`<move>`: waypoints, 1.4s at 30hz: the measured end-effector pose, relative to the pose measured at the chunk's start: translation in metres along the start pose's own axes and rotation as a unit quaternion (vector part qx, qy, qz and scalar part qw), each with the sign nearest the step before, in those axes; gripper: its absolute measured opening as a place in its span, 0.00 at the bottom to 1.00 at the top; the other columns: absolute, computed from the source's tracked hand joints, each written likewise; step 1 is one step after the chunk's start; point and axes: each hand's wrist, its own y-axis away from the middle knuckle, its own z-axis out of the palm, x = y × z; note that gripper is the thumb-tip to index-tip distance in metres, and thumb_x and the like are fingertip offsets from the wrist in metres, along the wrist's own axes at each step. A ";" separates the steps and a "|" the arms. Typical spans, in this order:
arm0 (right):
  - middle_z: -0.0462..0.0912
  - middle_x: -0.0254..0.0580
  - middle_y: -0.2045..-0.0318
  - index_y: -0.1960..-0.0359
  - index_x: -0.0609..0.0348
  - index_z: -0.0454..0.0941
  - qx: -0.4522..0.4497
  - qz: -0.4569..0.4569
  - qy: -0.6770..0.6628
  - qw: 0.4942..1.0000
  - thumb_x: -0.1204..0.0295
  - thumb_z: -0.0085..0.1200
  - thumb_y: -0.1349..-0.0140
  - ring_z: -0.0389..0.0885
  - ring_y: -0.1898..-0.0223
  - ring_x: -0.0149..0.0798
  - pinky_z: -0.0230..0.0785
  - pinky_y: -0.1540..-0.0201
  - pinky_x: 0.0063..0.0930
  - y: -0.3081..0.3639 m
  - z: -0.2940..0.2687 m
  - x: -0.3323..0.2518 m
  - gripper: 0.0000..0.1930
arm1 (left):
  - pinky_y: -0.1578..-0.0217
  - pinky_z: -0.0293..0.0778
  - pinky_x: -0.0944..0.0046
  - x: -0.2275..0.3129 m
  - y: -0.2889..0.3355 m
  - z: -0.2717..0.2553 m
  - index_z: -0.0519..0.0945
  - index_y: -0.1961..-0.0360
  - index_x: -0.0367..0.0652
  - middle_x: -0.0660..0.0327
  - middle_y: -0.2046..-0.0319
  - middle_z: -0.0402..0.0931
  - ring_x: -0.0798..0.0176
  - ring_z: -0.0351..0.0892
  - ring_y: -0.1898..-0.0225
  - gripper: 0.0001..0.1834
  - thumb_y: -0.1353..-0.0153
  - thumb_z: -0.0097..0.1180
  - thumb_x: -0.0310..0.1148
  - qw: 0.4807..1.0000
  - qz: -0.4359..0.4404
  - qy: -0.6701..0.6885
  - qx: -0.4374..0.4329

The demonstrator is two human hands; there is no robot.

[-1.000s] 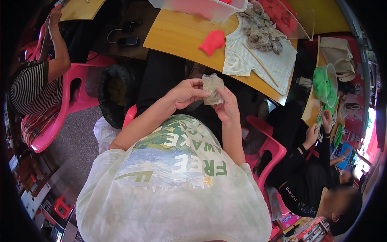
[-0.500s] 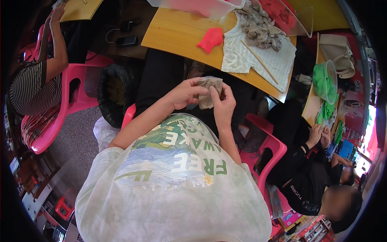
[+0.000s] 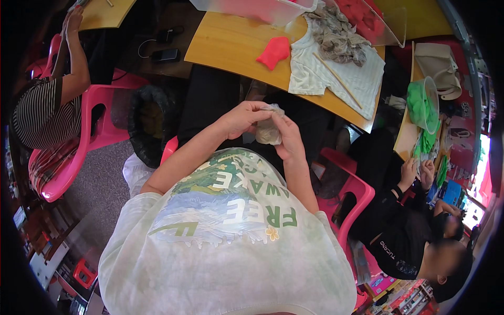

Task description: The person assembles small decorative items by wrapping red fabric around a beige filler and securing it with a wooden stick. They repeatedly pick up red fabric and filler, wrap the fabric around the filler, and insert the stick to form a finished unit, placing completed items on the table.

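The wooden surface (image 3: 226,44) carries a red piece of cloth (image 3: 274,51), a white ribbed shirt (image 3: 320,79) and a clear plastic tub (image 3: 262,8). On the shirt lie a heap of grey-beige fabric pieces (image 3: 336,34) and a thin stick (image 3: 338,81)

– What colours lie on the tabletop (image 3: 226,44)?

– The tabletop is honey-yellow wood. On it, a bright red scrap (image 3: 274,51) lies just left of a white ribbed cloth (image 3: 325,79), which carries a grey-beige heap (image 3: 336,34).

– And beside the tabletop?

– Pink chairs (image 3: 89,142); green fabric in a tub (image 3: 422,107) to its right.

Both hands raised together — fingers (image 3: 262,111) pinched shut.
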 end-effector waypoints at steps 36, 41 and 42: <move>0.78 0.43 0.54 0.47 0.60 0.69 0.026 -0.149 -0.143 0.978 0.80 0.54 0.41 0.80 0.53 0.40 0.75 0.51 0.34 -0.020 0.023 -0.033 0.19 | 0.69 0.73 0.73 0.069 -0.002 0.032 0.73 0.47 0.35 0.65 0.70 0.73 0.76 0.74 0.71 0.26 0.48 0.63 0.26 0.950 0.180 -0.232 0.110; 0.79 0.44 0.54 0.48 0.61 0.70 0.044 -0.162 -0.144 0.975 0.78 0.56 0.41 0.80 0.54 0.41 0.76 0.54 0.35 -0.033 0.018 -0.050 0.19 | 0.59 0.71 0.60 0.100 -0.059 -0.006 0.76 0.53 0.33 0.51 0.62 0.74 0.56 0.75 0.60 0.25 0.47 0.62 0.41 0.748 0.312 -0.494 0.315; 0.79 0.43 0.55 0.48 0.62 0.70 0.049 -0.159 -0.145 0.975 0.78 0.56 0.41 0.81 0.55 0.41 0.76 0.54 0.34 -0.033 0.019 -0.053 0.19 | 0.57 0.70 0.57 0.102 -0.070 -0.009 0.76 0.54 0.34 0.49 0.61 0.72 0.52 0.73 0.57 0.25 0.47 0.61 0.42 0.693 0.298 -0.546 0.364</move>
